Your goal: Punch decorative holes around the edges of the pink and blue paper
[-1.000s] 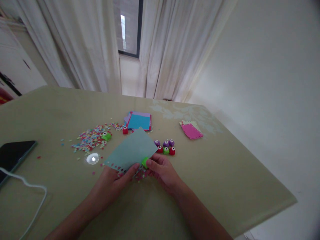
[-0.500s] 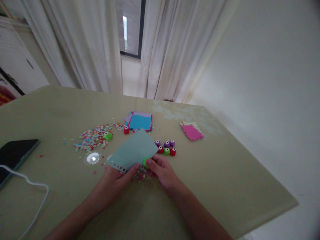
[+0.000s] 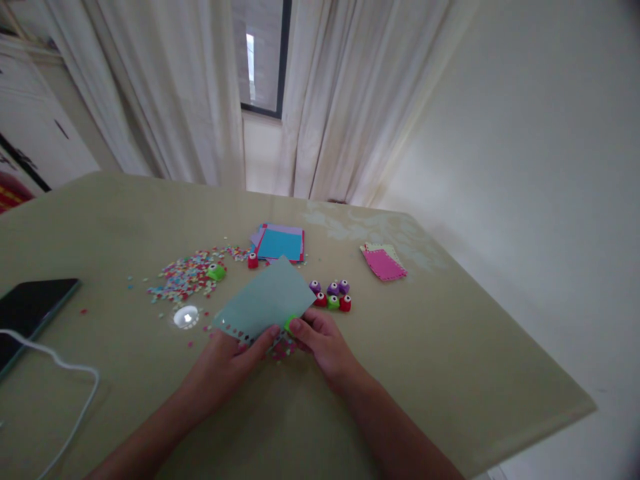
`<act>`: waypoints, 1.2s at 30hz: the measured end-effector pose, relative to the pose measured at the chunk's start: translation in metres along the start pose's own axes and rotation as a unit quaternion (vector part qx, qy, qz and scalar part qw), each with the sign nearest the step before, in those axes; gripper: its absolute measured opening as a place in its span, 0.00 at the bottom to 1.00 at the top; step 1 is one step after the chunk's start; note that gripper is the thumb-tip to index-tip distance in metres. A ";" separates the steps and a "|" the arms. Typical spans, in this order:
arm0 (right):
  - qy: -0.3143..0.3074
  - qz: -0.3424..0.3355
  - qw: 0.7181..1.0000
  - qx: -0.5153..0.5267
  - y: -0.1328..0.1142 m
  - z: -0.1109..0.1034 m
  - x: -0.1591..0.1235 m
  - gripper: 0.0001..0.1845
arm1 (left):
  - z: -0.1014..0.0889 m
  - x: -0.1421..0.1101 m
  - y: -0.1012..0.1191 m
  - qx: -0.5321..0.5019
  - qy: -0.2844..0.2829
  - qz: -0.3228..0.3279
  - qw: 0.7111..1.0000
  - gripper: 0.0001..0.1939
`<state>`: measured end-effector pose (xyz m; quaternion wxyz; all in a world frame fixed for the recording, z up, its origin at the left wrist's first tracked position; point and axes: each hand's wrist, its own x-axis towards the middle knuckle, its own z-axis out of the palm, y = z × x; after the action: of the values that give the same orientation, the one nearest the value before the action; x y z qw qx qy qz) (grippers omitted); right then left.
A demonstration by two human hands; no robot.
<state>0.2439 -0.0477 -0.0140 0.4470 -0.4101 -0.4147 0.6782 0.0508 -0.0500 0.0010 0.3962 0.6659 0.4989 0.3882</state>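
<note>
A pale blue-green sheet of paper [image 3: 270, 297] is held tilted above the table, with a row of small punched shapes along its near edge. My left hand [image 3: 233, 357] grips that edge, thumb on top and fingers hidden underneath. At the sheet's near right corner, my right hand [image 3: 323, 340] is closed on a small green paper punch [image 3: 290, 325], which sits over the edge. Pink and pale cut-outs [image 3: 284, 350] lie below the punch. Just beyond my right hand stand several purple, red and green punches [image 3: 333, 302] with eye-like tops.
A confetti pile [image 3: 187, 273] with a green punch [image 3: 217, 272] lies left. Behind are a red punch [image 3: 253, 261] and stacked coloured paper [image 3: 281, 245]. Pink punched paper [image 3: 384, 265] rests right. A clear dome [image 3: 186, 317], a dark tablet [image 3: 33, 313] and a white cable [image 3: 75, 369] occupy the left.
Almost nothing differs. The green punch and my right fingers have shifted very slightly left along the paper's edge; both hands keep their grip.
</note>
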 end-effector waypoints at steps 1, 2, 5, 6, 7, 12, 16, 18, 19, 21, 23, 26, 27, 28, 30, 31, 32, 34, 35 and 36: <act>-0.002 0.003 1.000 -0.003 -0.001 -0.001 0.001 0.28 | 0.000 0.000 0.001 -0.001 0.005 0.001 1.000 0.17; -0.007 0.006 1.000 -0.009 -0.003 -0.002 0.001 0.28 | -0.001 0.000 0.001 -0.002 0.013 0.001 1.000 0.17; -0.011 -0.011 0.999 -0.036 -0.011 -0.005 0.002 0.26 | -0.006 0.002 -0.003 -0.015 0.058 -0.026 0.998 0.15; 0.002 -0.031 0.998 -0.052 -0.014 -0.007 0.002 0.26 | -0.008 0.004 -0.005 -0.025 0.077 -0.045 0.996 0.15; 0.025 -0.058 0.995 -0.080 -0.019 -0.010 0.002 0.26 | -0.011 0.007 -0.008 -0.036 0.094 -0.065 0.993 0.16; 0.134 -0.160 0.887 -0.412 -0.045 -0.038 -0.003 0.12 | -0.027 0.024 -0.020 -0.064 0.180 -0.109 0.975 0.17; 0.110 -0.128 0.787 -0.594 -0.052 -0.053 -0.004 0.13 | -0.032 0.026 -0.017 -0.074 0.218 -0.124 0.965 0.17; 0.086 -0.129 0.768 -0.621 -0.049 -0.052 -0.002 0.13 | -0.032 0.025 -0.013 -0.078 0.220 -0.124 0.964 0.18; 0.077 -0.129 0.763 -0.629 -0.048 -0.051 -0.002 0.13 | -0.031 0.024 -0.012 -0.080 0.219 -0.124 0.965 0.18; 0.073 -0.120 0.752 -0.644 -0.044 -0.048 0.000 0.12 | -0.031 0.023 -0.009 -0.083 0.218 -0.122 0.965 0.19; 0.080 -0.113 0.743 -0.655 -0.042 -0.046 0.000 0.10 | -0.031 0.023 -0.007 -0.084 0.220 -0.120 0.965 0.19; 0.091 -0.107 0.739 -0.659 -0.042 -0.048 -0.001 0.11 | -0.032 0.024 -0.005 -0.084 0.225 -0.118 0.963 0.20; 0.093 -0.105 0.738 -0.660 -0.042 -0.049 -0.001 0.11 | -0.032 0.024 -0.004 -0.085 0.227 -0.117 0.963 0.20; 0.095 -0.104 0.737 -0.661 -0.043 -0.050 -0.001 0.11 | -0.032 0.023 -0.004 -0.086 0.228 -0.116 0.963 0.20; 0.106 -0.106 0.734 -0.662 -0.043 -0.049 -0.001 0.12 | -0.032 0.023 -0.004 -0.089 0.230 -0.113 0.963 0.20; 0.116 -0.113 0.733 -0.661 -0.042 -0.047 -0.001 0.12 | -0.032 0.023 -0.005 -0.090 0.230 -0.111 0.963 0.20; 0.125 -0.125 0.733 -0.657 -0.041 -0.046 0.000 0.13 | -0.033 0.023 -0.006 -0.093 0.231 -0.110 0.962 0.20; 0.134 -0.162 0.729 -0.652 -0.037 -0.042 0.001 0.18 | -0.033 0.024 -0.008 -0.098 0.236 -0.107 0.961 0.20; 0.131 -0.181 0.724 -0.652 -0.035 -0.041 0.002 0.21 | -0.033 0.024 -0.009 -0.099 0.237 -0.107 0.960 0.20; 0.123 -0.195 0.719 -0.656 -0.032 -0.040 0.003 0.25 | -0.033 0.024 -0.010 -0.100 0.238 -0.107 0.960 0.20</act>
<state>0.2886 -0.0291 0.0029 0.2359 -0.5903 -0.7680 0.0777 0.0215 -0.0200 0.0077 0.3700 0.4541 0.6059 0.5383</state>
